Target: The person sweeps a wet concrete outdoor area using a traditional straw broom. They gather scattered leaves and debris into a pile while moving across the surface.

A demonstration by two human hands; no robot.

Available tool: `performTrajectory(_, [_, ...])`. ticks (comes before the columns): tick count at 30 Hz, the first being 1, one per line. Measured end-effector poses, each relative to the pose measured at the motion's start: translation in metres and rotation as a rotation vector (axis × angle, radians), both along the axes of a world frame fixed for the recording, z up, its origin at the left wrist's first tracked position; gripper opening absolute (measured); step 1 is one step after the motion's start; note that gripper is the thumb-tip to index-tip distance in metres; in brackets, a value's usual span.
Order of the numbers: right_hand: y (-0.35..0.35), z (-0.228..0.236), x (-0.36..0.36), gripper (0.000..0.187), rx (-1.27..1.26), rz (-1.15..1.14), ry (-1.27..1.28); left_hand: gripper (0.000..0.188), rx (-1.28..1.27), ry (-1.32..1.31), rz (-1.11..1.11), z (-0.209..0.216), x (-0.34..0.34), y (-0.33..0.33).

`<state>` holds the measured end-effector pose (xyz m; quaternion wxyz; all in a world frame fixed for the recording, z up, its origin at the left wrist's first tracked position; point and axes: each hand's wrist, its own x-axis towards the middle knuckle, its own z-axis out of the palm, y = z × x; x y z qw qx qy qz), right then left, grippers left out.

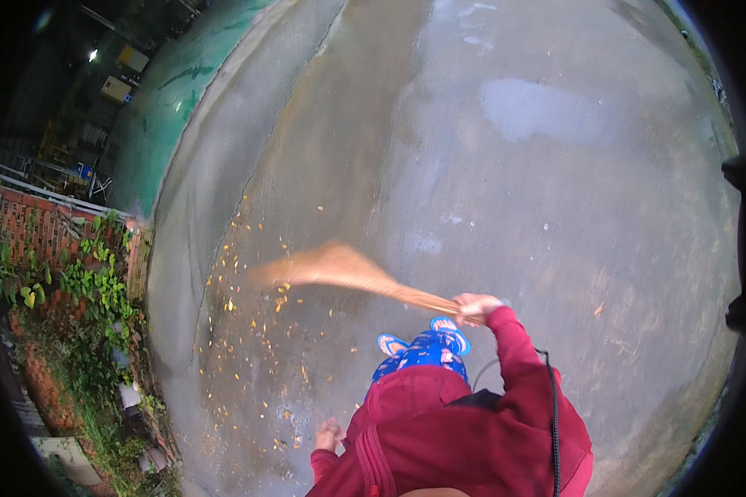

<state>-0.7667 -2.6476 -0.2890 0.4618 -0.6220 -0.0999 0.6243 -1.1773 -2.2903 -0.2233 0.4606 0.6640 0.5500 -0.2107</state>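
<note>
My right hand point(475, 308) is closed round the handle end of a broom point(340, 269), out in front of my body. The broom is light brown and fans out toward its left end, where motion blurs the bristles. It reaches left over small yellow leaves point(283, 288) scattered on the wet concrete; whether the tips touch the ground I cannot tell. Low beside my left hip, my left hand point(330, 434) has its fingers loosely curled, with nothing visible in them.
Grey concrete ground point(555, 215) bears damp patches. Along the left runs a low brick wall point(46, 228) with green plants point(99, 282) growing over it. Green flooring point(153, 132) lies at the far left. My feet in blue sandals point(449, 331) stand just below the broom handle.
</note>
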Motion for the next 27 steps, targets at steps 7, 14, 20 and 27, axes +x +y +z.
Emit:
performTrajectory(7, [-0.098, -0.049, -0.007, 0.016, -0.135, -1.089, 0.115, 0.032, 0.015, 0.178, -0.366, -0.063, 0.034, -0.013])
performTrajectory(14, [-0.129, -0.125, 0.052, 0.010, -0.143, -1.530, 0.187, 0.030, -0.060, -0.013, -0.134, -0.079, 0.180, -0.029])
performTrajectory(20, [-0.027, -0.140, -0.054, 0.033, -0.821, -0.692, -0.117, 0.029, -0.061, -0.083, -0.143, -0.070, 0.200, -0.034])
performTrajectory(27, [0.080, -0.129, -0.023, 0.021, -0.214, 0.136, 0.162, 0.029, -0.049, -0.056, -0.038, -0.062, 0.146, -0.034])
